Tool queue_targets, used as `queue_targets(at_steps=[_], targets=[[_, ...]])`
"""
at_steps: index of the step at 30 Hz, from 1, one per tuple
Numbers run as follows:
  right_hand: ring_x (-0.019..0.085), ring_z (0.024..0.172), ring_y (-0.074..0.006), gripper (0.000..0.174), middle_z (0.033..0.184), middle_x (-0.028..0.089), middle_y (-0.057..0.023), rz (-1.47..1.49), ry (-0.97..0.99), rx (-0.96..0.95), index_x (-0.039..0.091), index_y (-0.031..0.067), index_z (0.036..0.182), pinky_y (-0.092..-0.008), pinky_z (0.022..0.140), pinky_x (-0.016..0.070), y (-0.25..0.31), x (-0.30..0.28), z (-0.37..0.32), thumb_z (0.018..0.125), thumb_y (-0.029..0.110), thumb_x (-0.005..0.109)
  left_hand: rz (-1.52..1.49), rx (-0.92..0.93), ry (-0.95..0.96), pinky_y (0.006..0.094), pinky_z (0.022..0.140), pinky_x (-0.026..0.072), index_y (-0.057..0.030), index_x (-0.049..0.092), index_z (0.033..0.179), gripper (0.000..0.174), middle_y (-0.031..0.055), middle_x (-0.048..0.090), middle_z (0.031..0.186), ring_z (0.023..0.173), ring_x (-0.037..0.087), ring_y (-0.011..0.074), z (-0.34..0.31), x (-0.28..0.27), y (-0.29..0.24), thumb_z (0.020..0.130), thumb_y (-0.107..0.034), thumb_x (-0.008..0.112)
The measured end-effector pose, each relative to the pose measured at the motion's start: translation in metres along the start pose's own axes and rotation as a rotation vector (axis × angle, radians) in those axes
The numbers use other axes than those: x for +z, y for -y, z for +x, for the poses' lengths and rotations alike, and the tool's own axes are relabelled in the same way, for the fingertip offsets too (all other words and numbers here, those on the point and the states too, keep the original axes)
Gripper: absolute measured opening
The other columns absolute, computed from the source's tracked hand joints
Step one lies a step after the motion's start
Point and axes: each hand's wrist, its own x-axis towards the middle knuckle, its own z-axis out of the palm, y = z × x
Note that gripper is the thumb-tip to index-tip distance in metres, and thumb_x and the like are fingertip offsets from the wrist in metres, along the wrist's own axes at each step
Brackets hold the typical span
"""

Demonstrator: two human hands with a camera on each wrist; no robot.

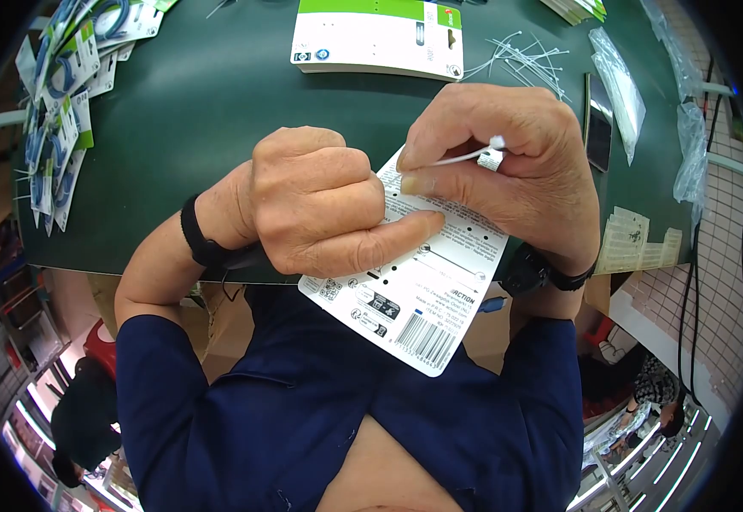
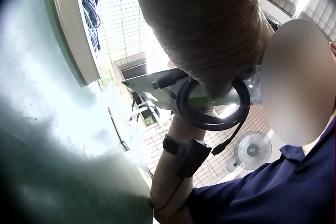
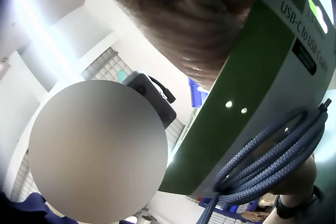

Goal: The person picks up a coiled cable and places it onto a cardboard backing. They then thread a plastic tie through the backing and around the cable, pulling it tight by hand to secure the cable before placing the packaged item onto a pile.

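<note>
A white and green packaging card (image 1: 435,333) is held at a slant, its printed back facing up in the head view. My left hand (image 1: 320,200) grips it, fingers curled and the thumb lying across the back. My right hand (image 1: 516,162) pinches a white cable tie (image 1: 465,157) between thumb and index finger at the card's upper edge; the tie's small head sticks up. On the card's front, a coiled grey-blue braided cable (image 3: 268,161) hangs against the USB-C print in the right wrist view. The left wrist view shows this coiled cable (image 2: 186,103) with a plug dangling.
A stack of cards (image 1: 371,38) lies at the table's far side, beside loose white cable ties (image 1: 525,60). Carded cables (image 1: 60,111) are piled at left. A phone (image 1: 598,119), a clear plastic bag (image 1: 619,94) and paper scraps (image 1: 636,243) are at right on the green table (image 1: 175,111).
</note>
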Motion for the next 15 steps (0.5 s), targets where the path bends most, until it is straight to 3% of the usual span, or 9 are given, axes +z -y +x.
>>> queue_targets(at_steps=[4,9,13,15], targets=[[0.073,0.076,-0.0153,0.018,0.087,0.075,-0.0069,-0.018,0.099,-0.107,0.077,0.0024,0.092,-0.0269,0.067,0.0581,-0.0101,-0.0022,0.0026,0.078,-0.005,0.085,0.014,-0.014,-0.034,0.0233,0.046,0.0332,-0.0087,0.079,0.111,0.038,-0.0063,0.048,0.066,0.055,0.048,0.0056,-0.0033,0.0058,-0.0010,0.076,-0.024,0.084],[0.073,0.077,-0.0166,0.016,0.084,0.074,-0.0067,-0.003,0.080,-0.047,0.077,0.0039,0.090,-0.0270,0.068,0.0569,-0.0074,-0.0055,0.0038,0.077,-0.003,0.085,0.020,-0.044,-0.070,0.0238,0.048,0.0384,-0.0084,0.079,0.110,0.039,-0.0035,0.055,0.071,0.059,0.056,0.0079,0.0016,0.0054,0.0001,0.075,-0.024,0.086],[0.071,0.079,-0.0143,0.023,0.091,0.075,-0.0068,0.028,0.121,-0.078,0.076,0.0020,0.101,-0.0258,0.068,0.0551,-0.0099,-0.0083,0.0031,0.080,-0.005,0.083,-0.006,-0.074,-0.078,0.0256,0.050,0.0449,-0.0081,0.080,0.108,0.039,-0.0011,0.059,0.076,0.063,0.061,0.0099,0.0028,0.0064,0.0005,0.073,-0.022,0.087],[0.068,0.079,-0.0125,0.026,0.098,0.074,-0.0079,0.269,-0.157,-0.021,0.072,0.0000,0.111,-0.0248,0.067,0.0534,-0.0023,-0.0037,0.0045,0.086,-0.005,0.079,-0.025,-0.104,-0.075,0.0263,0.051,0.0462,-0.0075,0.080,0.108,0.037,0.0002,0.061,0.077,0.063,0.062,0.0112,0.0066,0.0035,0.0049,0.074,-0.021,0.087]])
